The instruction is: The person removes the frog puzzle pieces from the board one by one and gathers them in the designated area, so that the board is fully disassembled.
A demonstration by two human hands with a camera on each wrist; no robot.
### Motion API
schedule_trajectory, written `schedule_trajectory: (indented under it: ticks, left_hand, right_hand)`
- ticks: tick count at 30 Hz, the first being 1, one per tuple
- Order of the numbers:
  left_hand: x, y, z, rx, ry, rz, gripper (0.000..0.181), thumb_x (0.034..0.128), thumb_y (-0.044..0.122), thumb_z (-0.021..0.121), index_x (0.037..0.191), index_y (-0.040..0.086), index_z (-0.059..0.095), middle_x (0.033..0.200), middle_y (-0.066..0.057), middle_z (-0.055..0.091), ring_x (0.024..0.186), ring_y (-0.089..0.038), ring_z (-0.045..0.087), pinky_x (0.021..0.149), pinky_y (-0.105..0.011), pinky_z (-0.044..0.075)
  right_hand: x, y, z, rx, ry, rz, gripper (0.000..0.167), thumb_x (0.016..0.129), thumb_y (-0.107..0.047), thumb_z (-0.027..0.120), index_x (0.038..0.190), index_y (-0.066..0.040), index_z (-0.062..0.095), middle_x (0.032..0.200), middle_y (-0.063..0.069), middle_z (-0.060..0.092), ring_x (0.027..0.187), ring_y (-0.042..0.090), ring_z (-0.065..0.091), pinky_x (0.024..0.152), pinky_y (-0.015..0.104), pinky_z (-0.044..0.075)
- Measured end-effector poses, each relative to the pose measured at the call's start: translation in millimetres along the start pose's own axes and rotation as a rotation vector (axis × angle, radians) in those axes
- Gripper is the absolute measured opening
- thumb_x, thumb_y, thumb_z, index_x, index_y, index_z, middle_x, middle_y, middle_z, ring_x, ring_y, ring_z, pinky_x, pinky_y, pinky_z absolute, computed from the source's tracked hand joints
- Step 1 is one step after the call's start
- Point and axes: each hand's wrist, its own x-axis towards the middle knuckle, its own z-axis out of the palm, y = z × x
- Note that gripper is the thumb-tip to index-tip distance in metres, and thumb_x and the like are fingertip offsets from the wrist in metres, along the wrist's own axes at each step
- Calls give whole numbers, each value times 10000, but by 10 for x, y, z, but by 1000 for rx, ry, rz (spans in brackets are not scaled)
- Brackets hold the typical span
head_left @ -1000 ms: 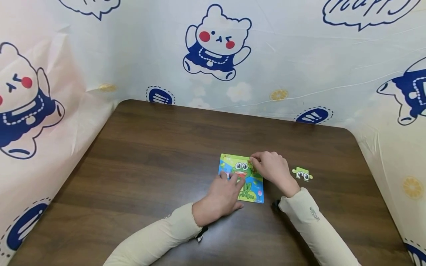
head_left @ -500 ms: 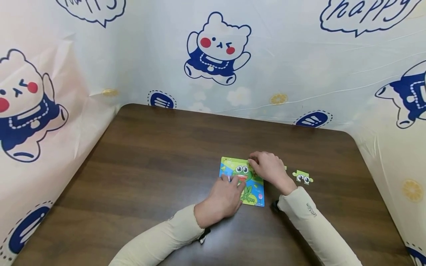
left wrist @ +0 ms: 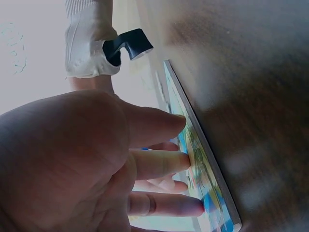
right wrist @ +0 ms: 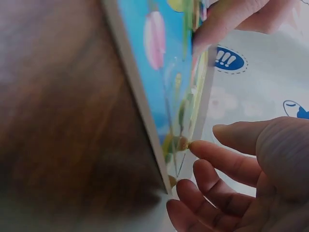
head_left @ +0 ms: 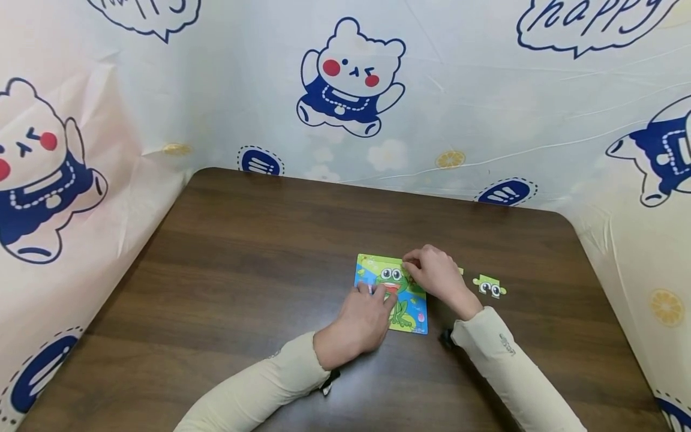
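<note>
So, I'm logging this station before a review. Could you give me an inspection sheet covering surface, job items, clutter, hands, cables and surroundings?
Surface: dark brown, wood-patterned table with some light reflections.
Job items: frog puzzle board on the table; loose eye piece to its right, apart from it; green sliver beside the right hand, mostly hidden, possibly another piece.
Clutter: nothing seen.
Hands: left hand has its fingers on the frog picture; right hand touches near the board's far right corner with its index finger, thumb apart from the board.
Cables: nothing seen.
Surroundings: pale backdrop behind and at both sides, printed with cartoon bears.
</note>
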Motion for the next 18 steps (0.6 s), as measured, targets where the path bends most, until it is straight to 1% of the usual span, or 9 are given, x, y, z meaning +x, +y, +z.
schedule_trajectory:
  ticks: [4, 8, 12, 16, 18]
  left_hand:
    - [0, -1, 12, -1, -7, 0, 519, 1007, 453, 541, 1485, 260, 481, 1289, -66, 555, 1068, -327, 622, 844, -391, 555]
    - [0, -3, 7, -4, -8, -1, 527, 1002, 455, 552, 1487, 262, 480, 1309, -66, 554, 1093, -336, 620, 857, -392, 560]
    - [0, -4, 1, -9, -5, 2, 526, 1002, 448, 554, 1487, 259, 482, 1313, -65, 560, 1097, -337, 621, 849, -389, 563]
    - [-7, -1, -2, -12, -7, 1, 534, 996, 449, 565, 1490, 263, 480, 1312, -64, 559, 1097, -331, 619, 845, -379, 560]
    - [-10, -2, -6, -11, -12, -1, 539, 993, 451, 569, 1492, 267, 477, 1309, -63, 555, 1094, -324, 617, 844, -373, 558]
  right_hand:
    - [-18, 22, 19, 17, -16, 12, 259, 963, -267, 697, 1148, -99, 762, 846, 35, 686, 712, 178, 550, 653, 329, 459]
    - [-32, 46, 21, 28, -4, 23, 249, 955, -266, 709, 1125, -92, 761, 801, 32, 664, 677, 177, 530, 633, 310, 431]
    - [-48, 52, 15, 18, 8, 21, 218, 950, -261, 716, 1070, -93, 785, 856, 52, 690, 736, 196, 546, 677, 345, 458]
    - [-82, 27, 6, -19, 4, 7, 209, 958, -267, 707, 1064, -118, 809, 975, 63, 746, 829, 202, 605, 717, 388, 497]
    - [-98, 3, -5, -44, 0, 1, 210, 960, -276, 703, 1073, -137, 814, 1008, 68, 753, 863, 207, 637, 717, 410, 522]
